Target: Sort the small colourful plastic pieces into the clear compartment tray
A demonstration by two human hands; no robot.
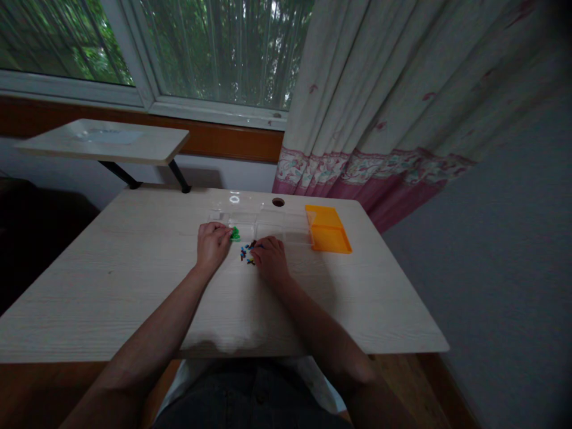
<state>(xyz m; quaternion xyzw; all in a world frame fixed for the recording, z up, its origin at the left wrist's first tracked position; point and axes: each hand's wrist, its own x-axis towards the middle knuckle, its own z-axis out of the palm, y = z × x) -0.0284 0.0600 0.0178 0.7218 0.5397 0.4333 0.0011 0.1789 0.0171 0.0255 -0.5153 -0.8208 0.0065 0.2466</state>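
Observation:
My left hand point(213, 243) rests on the light wooden desk point(134, 280) with its fingers curled, the fingertips at a small heap of green pieces point(235, 234) inside a clear compartment box point(263, 225). My right hand point(269, 258) lies just to the right, fingers pinched together over a scatter of small blue, black and orange pieces point(246, 251) on the desk. What either hand's fingertips hold is too small to make out.
An orange lid point(328, 237) lies to the right of the clear box. A cable hole point(277, 202) sits near the desk's far edge. A raised shelf point(107, 142) stands at the back left, below the window point(214, 53). A curtain point(393, 101) hangs at the right.

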